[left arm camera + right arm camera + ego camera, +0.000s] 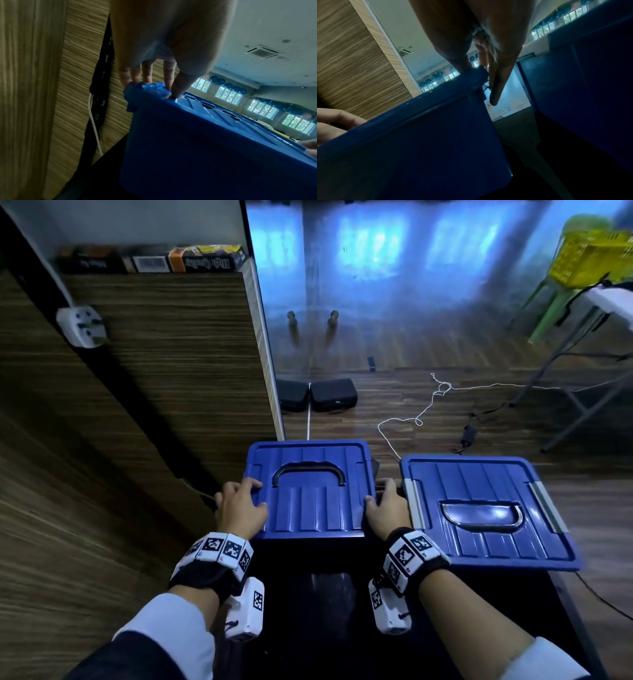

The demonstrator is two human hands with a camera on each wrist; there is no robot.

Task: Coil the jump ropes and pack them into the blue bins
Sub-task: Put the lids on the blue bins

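Note:
Two blue bins stand side by side on a dark table (329, 594), both with their lids on. My left hand (239, 501) grips the left edge of the left bin's lid (311, 501), thumb on top (178, 94) and fingers (145, 75) at the rim. My right hand (387, 505) holds the same lid's right edge. Its thumb lies on the rim and its fingers (494, 94) reach down into the gap beside the right bin (479, 491). No jump rope shows on the table, and the bins' insides are hidden.
A wood-grain cabinet (137, 371) with a white plug adapter (82, 326) stands close on the left. A thin white cord (428, 405) trails over the floor behind the bins. Two black cases (332, 395) sit by the mirror. A folding table (613, 299) and yellow basket (589, 258) stand far right.

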